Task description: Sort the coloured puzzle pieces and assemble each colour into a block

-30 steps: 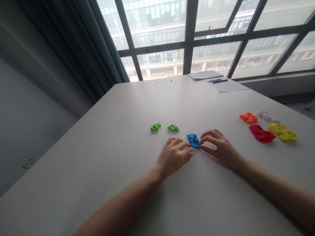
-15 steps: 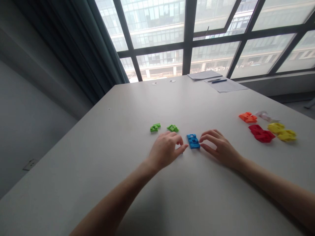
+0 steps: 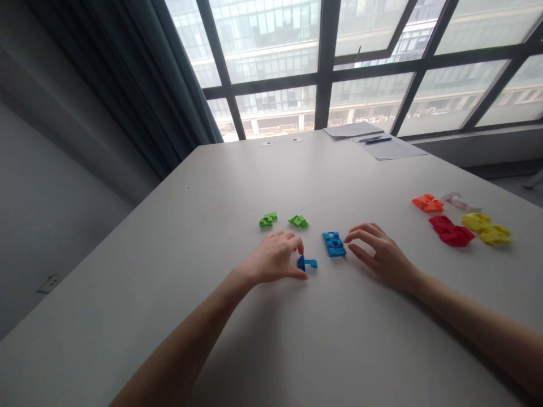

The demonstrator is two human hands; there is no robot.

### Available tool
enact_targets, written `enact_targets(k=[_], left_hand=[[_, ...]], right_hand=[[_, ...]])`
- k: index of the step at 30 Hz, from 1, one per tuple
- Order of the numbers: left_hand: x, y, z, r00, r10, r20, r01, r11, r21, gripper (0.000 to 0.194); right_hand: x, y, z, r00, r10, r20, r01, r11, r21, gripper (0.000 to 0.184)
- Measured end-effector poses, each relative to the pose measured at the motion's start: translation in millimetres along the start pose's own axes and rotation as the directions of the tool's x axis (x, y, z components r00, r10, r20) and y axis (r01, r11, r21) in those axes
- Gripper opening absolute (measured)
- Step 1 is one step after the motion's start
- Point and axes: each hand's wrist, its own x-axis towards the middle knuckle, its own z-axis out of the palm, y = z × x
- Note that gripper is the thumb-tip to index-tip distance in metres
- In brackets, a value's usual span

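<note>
My left hand (image 3: 275, 257) is over the table with its thumb and fingers spread on either side of a small blue plastic piece (image 3: 302, 263). This piece has a thin hooked arm pointing right; no firm grip on it shows. Just right of it lies a flat blue rectangular block (image 3: 334, 244) with raised and recessed parts. My right hand (image 3: 375, 251) rests by that block's right side, fingers curved and apart, with a slight gap between fingertips and block. Beyond my left hand lie two small green pieces, one to the left (image 3: 268, 220) and another to the right (image 3: 298, 221).
At right on the white table (image 3: 169, 271) lie orange pieces (image 3: 427, 203), red pieces (image 3: 451, 231), yellow pieces (image 3: 487, 229) and a clear or whitish item (image 3: 461, 201). Paper sheets (image 3: 394, 149) with pens (image 3: 377, 140) lie at the far edge, by the window.
My left hand has moved left, away from the blue block, uncovering the small blue piece between its fingers. My right hand has barely moved; its fingertips sit slightly off the block.
</note>
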Motion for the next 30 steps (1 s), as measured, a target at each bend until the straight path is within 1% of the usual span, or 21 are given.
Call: enact_targets(k=[4, 7, 9, 11, 15, 18, 22, 27, 30], left_hand=[[3, 8, 7.1, 0.997, 0.045, -0.061, -0.044, 0.999, 0.010, 0.038], [5, 14, 17.9, 0.988, 0.089, -0.128, -0.084, 0.996, 0.040, 0.039], [7, 18, 27.5, 0.978, 0.108, -0.181, -0.097, 0.993, 0.069, 0.040], [8, 20, 37.0, 0.963, 0.133, -0.236, -0.114, 0.989, 0.093, 0.042], [7, 23, 49.1, 0.930, 0.188, -0.316, -0.147, 0.978, 0.149, 0.041], [6, 24, 50.4, 0.912, 0.237, -0.335, -0.178, 0.964, 0.198, 0.040], [4, 25, 48.8, 0.892, 0.291, -0.345, -0.218, 0.947, 0.236, 0.036], [5, 24, 49.4, 0.887, 0.321, -0.333, -0.258, 0.941, 0.221, 0.040], [6, 23, 50.3, 0.883, 0.333, -0.332, -0.275, 0.938, 0.211, 0.039]], right_hand=[[1, -1, -1, 1.000, 0.005, -0.015, -0.005, 1.000, 0.003, 0.010], [1, -3, -2, 1.000, -0.012, -0.022, 0.013, 1.000, 0.020, 0.009], [1, -4, -3, 0.998, -0.058, -0.004, 0.058, 0.998, 0.032, 0.008], [0, -5, -4, 0.991, -0.132, 0.027, 0.132, 0.991, 0.027, 0.006], [-3, -9, -3, 0.958, -0.268, 0.107, 0.270, 0.963, -0.008, 0.009], [-3, -10, -1, 0.942, -0.300, 0.147, 0.306, 0.952, -0.018, 0.014], [-3, -10, 0, 0.942, -0.300, 0.152, 0.306, 0.952, -0.023, 0.013], [-3, -10, -1, 0.946, -0.287, 0.152, 0.294, 0.956, -0.019, 0.011], [-2, -11, -2, 0.951, -0.273, 0.143, 0.276, 0.961, -0.002, 0.009]])
